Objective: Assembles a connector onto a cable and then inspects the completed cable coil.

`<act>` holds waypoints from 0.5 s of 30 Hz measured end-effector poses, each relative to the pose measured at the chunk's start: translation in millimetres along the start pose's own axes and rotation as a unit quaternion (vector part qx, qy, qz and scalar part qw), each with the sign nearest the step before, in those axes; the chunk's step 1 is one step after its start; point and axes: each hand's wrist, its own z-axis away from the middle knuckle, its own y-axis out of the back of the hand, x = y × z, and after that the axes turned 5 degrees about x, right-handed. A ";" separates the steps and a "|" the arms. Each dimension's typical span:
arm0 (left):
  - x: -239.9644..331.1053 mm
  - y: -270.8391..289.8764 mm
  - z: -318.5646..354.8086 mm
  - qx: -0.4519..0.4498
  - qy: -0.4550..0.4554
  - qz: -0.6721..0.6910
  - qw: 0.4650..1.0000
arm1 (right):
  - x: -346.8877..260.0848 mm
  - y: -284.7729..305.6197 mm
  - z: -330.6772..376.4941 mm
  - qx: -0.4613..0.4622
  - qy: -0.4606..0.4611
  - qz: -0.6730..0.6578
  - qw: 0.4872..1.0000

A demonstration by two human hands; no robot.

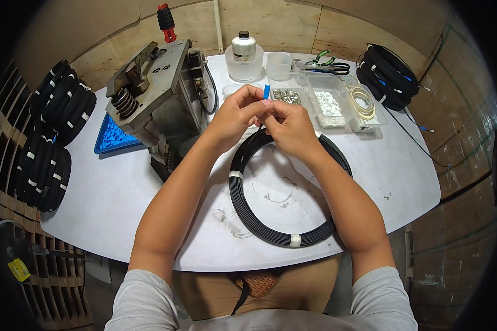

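A coil of black cable, bound with white tape bands, lies on the table in front of me. Above its far side my two hands meet with their fingers closed. Fingertips of my left hand pinch at a small blue plastic piece, which sticks up between the hands. My right hand is closed just beside it, thumb and forefinger pressed together; what they grip is hidden by the fingers.
A metal press with a red-and-black handle stands at left, by a blue tray of small blue parts. Behind my hands are metal parts, a clear box, tape rolls, a bottle and pliers. Cable coils flank the table.
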 end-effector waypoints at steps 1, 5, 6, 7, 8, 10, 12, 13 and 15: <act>1.7 -4.2 1.7 0.000 0.001 0.001 1.000 | 0.6 0.5 0.1 0.000 -0.001 0.000 1.000; 3.1 -6.9 3.0 0.033 -0.012 0.004 0.999 | -0.3 0.0 0.1 -0.003 -0.005 0.017 1.000; 2.2 -4.0 2.4 0.021 -0.015 -0.001 1.000 | -1.0 -1.0 0.0 0.001 0.003 0.019 1.000; 2.6 -6.4 2.8 0.020 -0.015 -0.001 1.000 | 0.1 -0.1 0.0 0.002 0.002 0.020 1.000; 3.8 -10.2 4.1 0.035 -0.019 -0.017 0.999 | 1.1 0.7 0.0 0.008 0.004 0.028 1.000; 3.8 -12.4 4.5 0.051 -0.022 -0.033 0.998 | -0.5 0.9 0.7 0.014 0.007 0.036 0.999; 2.8 -11.5 4.5 0.061 -0.050 -0.087 0.993 | -8.2 -0.6 2.8 0.030 0.018 0.025 0.999; 3.3 -12.7 4.3 0.060 -0.050 -0.086 0.993 | -9.3 0.1 3.1 0.031 0.018 0.026 0.999; 5.5 -15.2 4.1 0.101 -0.016 -0.066 0.992 | -10.3 1.1 3.4 0.034 0.018 0.078 0.996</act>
